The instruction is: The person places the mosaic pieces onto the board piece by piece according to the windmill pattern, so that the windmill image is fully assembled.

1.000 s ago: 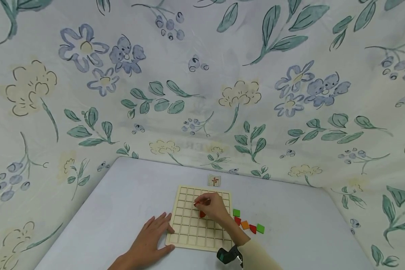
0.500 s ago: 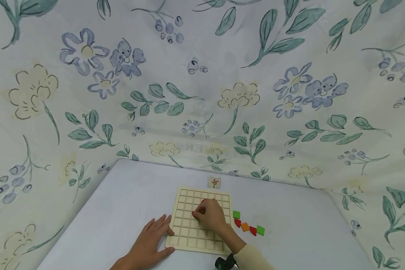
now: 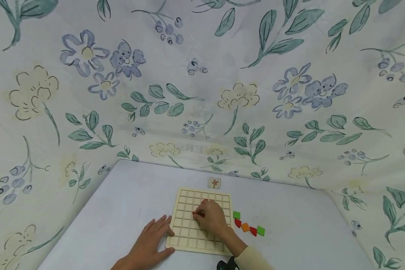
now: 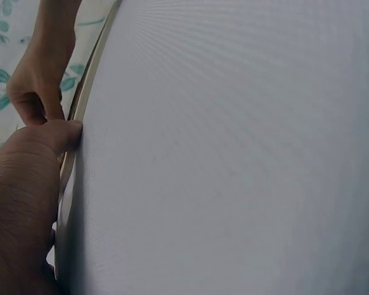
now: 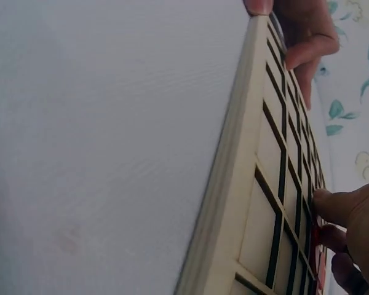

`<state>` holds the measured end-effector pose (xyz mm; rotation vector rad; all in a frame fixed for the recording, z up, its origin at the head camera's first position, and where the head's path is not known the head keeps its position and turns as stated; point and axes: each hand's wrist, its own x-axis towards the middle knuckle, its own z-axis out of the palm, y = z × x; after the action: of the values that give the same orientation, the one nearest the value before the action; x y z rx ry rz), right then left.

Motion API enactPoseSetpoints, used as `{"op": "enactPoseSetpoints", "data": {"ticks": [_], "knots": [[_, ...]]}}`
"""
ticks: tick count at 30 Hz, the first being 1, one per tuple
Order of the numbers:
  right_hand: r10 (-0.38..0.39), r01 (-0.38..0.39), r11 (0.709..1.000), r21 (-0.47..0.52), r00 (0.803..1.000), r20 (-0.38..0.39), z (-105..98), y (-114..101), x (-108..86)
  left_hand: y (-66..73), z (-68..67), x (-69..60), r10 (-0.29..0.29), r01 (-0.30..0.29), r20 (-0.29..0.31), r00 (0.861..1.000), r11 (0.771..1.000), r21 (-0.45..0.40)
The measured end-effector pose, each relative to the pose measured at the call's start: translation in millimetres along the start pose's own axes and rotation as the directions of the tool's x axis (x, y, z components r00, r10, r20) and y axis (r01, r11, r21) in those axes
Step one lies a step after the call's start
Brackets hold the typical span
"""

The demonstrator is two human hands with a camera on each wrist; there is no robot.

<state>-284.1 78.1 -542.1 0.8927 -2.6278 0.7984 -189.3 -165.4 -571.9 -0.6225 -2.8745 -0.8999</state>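
A wooden grid board lies on the white table. My right hand is over its middle, thumb and index finger pinching a small red tile down at the grid. Just beyond the knuckles, part of another red piece shows on the board; the hand hides the cells beneath it. My left hand rests along the board's left edge with its fingers extended, and its thumb touches the near left corner. In the right wrist view, red shows under the right fingertips.
Right of the board lie loose tiles: a green square, a red quarter-round, an orange square, another red piece and another green square. Behind the board is a small pattern card. Floral cloth hangs around the table.
Over the last second my right hand has come slightly nearer across the board with the red tile, uncovering a red piece beyond it. Since half a second ago it has barely moved. My left hand stays put.
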Motion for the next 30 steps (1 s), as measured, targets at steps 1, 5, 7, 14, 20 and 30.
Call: {"op": "enactPoseSetpoints", "data": {"ticks": [1, 5, 7, 14, 20, 30], "knots": [[-0.009, 0.009, 1.0, 0.002, 1.0, -0.004, 1.3, 0.4, 0.1, -0.2, -0.3, -0.5, -0.002, 0.002, -0.003, 1.0, 1.0, 0.0], [-0.046, 0.046, 0.999, -0.019, 0.999, -0.017, 6.0, 1.6, 0.8, -1.0, -0.4, -2.2, 0.008, -0.007, -0.025, 1.0, 1.0, 0.014], [-0.076, 0.074, 0.995, -0.067, 0.997, -0.028, 7.3, 1.4, 1.4, -1.0, -0.7, -2.6, 0.015, -0.014, -0.036, 0.999, 1.0, 0.017], [-0.127, 0.114, 0.973, -0.201, 0.99, -0.054, 4.4, -1.1, 1.8, -0.5, 0.9, 0.0, 0.007, -0.007, -0.005, 1.0, 1.0, -0.008], [-0.056, 0.053, 0.993, -0.102, 0.998, -0.018, -8.9, 2.5, -5.0, -0.5, 4.1, 2.3, -0.017, 0.016, 0.033, 0.999, 1.0, 0.005], [0.112, -0.123, 0.986, -0.11, 0.988, -0.102, -37.8, 40.3, -38.1, -0.8, 3.2, 0.9, 0.009, -0.009, -0.025, 1.0, 1.0, 0.027]]}}
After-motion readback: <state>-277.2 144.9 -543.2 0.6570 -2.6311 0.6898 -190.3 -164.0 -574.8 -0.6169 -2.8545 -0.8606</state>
